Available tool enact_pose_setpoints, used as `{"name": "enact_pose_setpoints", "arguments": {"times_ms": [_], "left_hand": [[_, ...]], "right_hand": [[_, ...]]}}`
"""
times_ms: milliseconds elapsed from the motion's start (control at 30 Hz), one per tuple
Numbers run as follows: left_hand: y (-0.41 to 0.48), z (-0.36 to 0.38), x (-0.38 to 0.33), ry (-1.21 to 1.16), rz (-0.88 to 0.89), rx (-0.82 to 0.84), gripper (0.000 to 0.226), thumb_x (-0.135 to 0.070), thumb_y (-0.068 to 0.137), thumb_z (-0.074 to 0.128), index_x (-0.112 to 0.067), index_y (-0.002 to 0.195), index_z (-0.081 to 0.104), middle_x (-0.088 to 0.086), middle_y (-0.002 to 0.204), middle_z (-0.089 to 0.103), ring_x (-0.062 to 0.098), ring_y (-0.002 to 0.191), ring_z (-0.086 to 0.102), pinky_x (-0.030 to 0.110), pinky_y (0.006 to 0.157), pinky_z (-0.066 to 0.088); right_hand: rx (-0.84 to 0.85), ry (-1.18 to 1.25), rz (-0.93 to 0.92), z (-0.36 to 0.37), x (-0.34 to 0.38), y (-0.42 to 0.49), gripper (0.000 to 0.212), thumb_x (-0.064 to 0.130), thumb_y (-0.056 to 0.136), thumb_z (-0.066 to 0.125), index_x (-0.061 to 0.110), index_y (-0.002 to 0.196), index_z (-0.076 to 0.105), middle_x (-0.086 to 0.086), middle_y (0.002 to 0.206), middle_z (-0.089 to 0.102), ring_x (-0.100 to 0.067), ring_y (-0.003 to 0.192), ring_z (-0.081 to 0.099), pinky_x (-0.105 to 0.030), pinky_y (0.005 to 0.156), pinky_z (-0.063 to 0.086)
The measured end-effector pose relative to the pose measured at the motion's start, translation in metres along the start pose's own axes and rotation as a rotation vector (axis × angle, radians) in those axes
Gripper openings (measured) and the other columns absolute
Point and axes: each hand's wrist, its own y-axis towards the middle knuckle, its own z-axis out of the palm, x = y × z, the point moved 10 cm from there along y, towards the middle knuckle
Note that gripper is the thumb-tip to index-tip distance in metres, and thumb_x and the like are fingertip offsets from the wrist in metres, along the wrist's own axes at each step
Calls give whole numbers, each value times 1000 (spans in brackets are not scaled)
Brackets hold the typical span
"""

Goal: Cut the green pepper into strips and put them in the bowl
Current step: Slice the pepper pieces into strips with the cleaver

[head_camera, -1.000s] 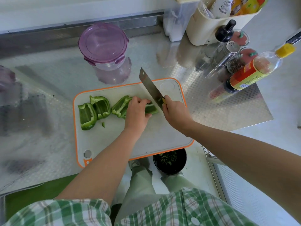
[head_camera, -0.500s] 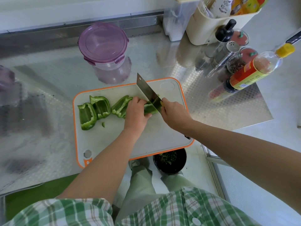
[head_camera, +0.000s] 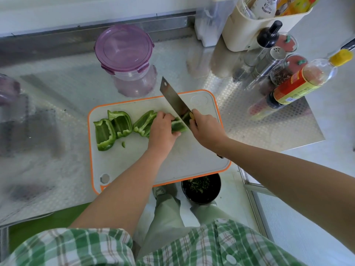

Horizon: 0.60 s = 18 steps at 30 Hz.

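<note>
My view: green pepper piece on white, orange-rimmed cutting board.
My left hand holds it, fingers curled; right hand grips the steel cleaver at its end. Behind, a purple-lidded tub; embossed steel bench.

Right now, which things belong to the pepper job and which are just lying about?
Job: knife in the right hand, pepper piece under the left hand, waiting pepper pieces, cutting board.
Lying about: sauce bottle, metal shaker, cream caddy.
</note>
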Motion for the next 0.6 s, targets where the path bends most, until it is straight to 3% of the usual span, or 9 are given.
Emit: {"name": "enact_pose_setpoints", "arguments": {"times_ms": [133, 600], "left_hand": [[0, 0, 0, 9, 3, 1, 45, -14, 71, 83, -6, 111, 64, 11, 110, 54, 28, 102, 55, 29, 89, 39], [-1, 0, 1, -9, -11, 3, 45, -13, 70, 84, -6, 110, 67, 8, 107, 55, 26, 99, 56, 29, 87, 42]], "right_hand": [[55, -27, -28, 2, -6, -6, 13, 22, 98, 37, 17, 88, 33, -3, 61, 40, -29, 57, 44, -35, 53, 31], [66, -18, -29, 11, -5, -5, 14, 25, 100, 38, 16, 89, 36, -8, 67, 49, -27, 56, 47, -35, 50, 34]]}}
